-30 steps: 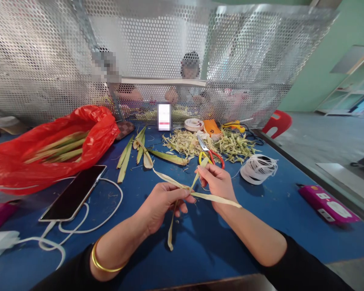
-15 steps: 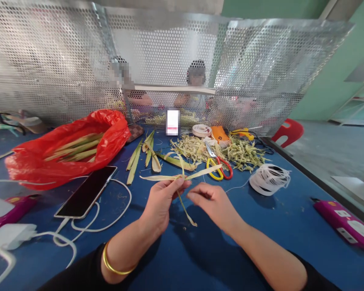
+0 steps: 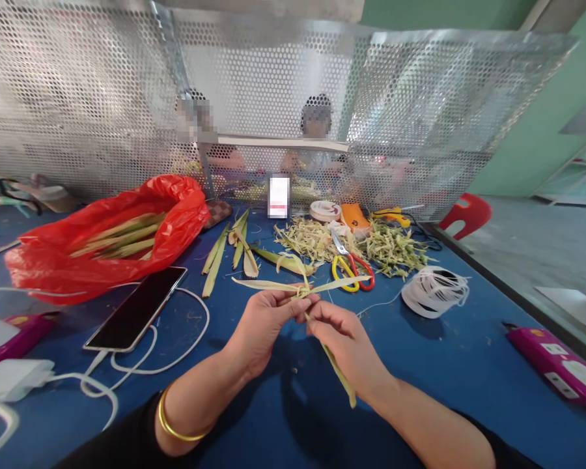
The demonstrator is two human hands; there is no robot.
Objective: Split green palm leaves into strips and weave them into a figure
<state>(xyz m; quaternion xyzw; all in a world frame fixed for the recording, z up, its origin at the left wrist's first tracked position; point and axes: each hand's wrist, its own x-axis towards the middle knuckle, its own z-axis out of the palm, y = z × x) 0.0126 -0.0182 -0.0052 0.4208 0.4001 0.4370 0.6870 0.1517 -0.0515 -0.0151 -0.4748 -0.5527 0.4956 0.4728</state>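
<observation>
My left hand (image 3: 261,329) pinches crossed pale-green leaf strips (image 3: 264,284) between thumb and fingers, close to a small knot where they meet. Narrow ends stick out to the left, right and upward from that crossing. Fingers closed, my right hand (image 3: 346,339) grips the strip end (image 3: 340,378) that hangs down toward me. Both hands are almost touching above the blue table (image 3: 420,384). Beyond them lie scissors (image 3: 354,272) with one red and one yellow handle, and several broad green leaves (image 3: 218,257).
A red plastic bag (image 3: 43,260) with leaves, a phone (image 3: 139,309) and white cables lie left. Shredded leaf scraps (image 3: 312,238) are at the back. A spool of white cord (image 3: 434,291) and a purple power strip (image 3: 557,361) stand right. Behind a perforated metal screen (image 3: 273,78) sit people.
My right hand has moved left and taken hold of the hanging strip end, which now swings to the right under that hand. The crossing in my left hand has shifted slightly right.
</observation>
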